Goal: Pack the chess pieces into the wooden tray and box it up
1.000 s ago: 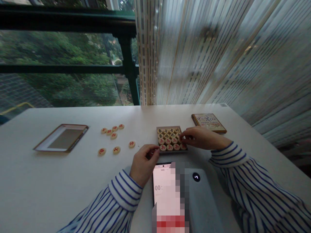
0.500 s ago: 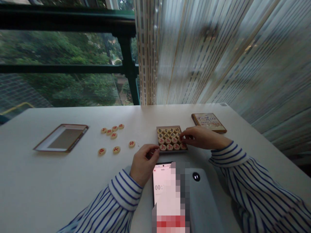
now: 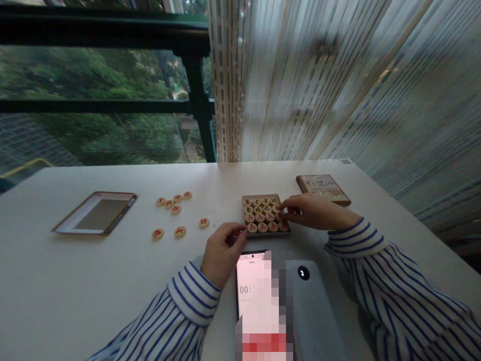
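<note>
Grip at the left hand (image 3: 223,253) is a pinch, thumb and forefinger at the open box's (image 3: 261,197) near-left corner, probably steadying it against the other hand's touch. At the box's 3 o'clock, the right hand (image 3: 319,211) has curled fingers on the edge pieces; whether they pinch one, I cannot tell. The box lies flat on the white surface (image 3: 112,281), its discs in rows, face up, which likely makes them easy to sort. Black characters include 士 and 将; red ones include 兵. Loose discs (image 3: 180,231) lie at 9 o'clock, one (image 3: 204,222) reading 帥, with a shallow tray (image 3: 98,214) beyond. A decorated case (image 3: 323,188) at 2 o'clock bears Chinese characters, its smaller line too blurred. At 6 o'clock, the phone (image 3: 250,281) shows "00:".
</note>
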`<action>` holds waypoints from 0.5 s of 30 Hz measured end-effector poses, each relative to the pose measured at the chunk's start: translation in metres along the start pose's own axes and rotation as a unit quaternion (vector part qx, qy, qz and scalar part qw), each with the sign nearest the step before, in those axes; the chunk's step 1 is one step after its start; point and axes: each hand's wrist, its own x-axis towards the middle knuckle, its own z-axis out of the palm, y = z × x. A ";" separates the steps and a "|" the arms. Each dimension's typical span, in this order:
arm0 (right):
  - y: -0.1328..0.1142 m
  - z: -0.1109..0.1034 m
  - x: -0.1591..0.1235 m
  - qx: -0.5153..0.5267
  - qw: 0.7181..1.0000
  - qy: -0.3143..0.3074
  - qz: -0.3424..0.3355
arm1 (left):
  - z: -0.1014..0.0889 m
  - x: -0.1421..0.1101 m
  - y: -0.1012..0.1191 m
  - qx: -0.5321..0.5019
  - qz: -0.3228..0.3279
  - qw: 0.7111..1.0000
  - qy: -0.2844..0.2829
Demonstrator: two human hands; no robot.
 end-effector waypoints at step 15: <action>0.001 0.003 0.000 0.000 0.998 -0.004 0.057 | 0.002 0.001 -0.006 -0.040 0.003 0.999 0.000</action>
